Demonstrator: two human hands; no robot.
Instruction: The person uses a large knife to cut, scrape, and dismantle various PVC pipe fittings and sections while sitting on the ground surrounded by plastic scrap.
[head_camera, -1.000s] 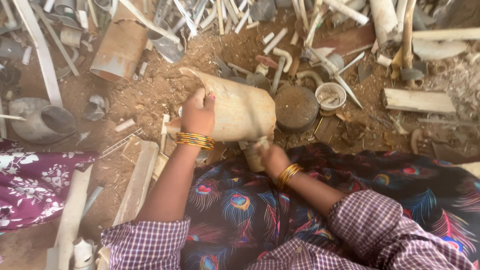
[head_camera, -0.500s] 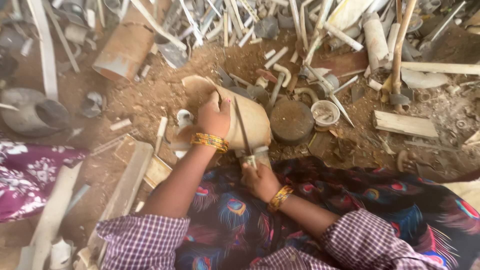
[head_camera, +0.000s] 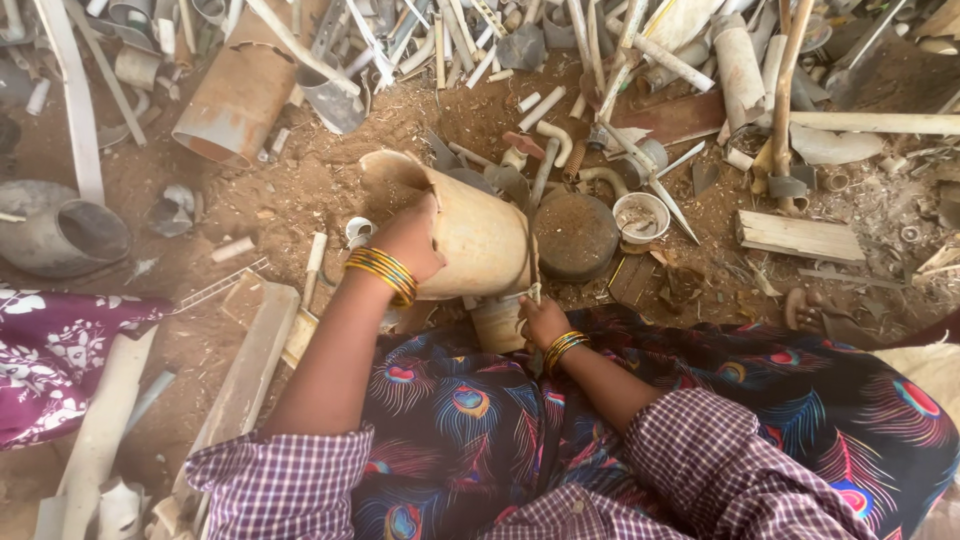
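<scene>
Right hand (head_camera: 540, 318) near the lap, fingers closed around a thin blade (head_camera: 533, 293). Left hand (head_camera: 408, 243) grips the broken beige pipe section (head_camera: 470, 232), tilted on the dirt. Beyond, a round rusty lid (head_camera: 575, 235) and scattered pipe scraps (head_camera: 560, 45).

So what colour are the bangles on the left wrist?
Yellow-gold bangles with dark stripes, seen best in the head view.

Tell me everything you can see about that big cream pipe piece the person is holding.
The cream pipe piece is a wide, short tube, seemingly plastic, dusty and stained, with a jagged broken edge at its upper left end. It lies tilted on its side over the sandy ground, just in front of the person's lap. The left hand grips its near broken edge; the right hand sits just below it, holding a thin tool I cannot make out.
</scene>
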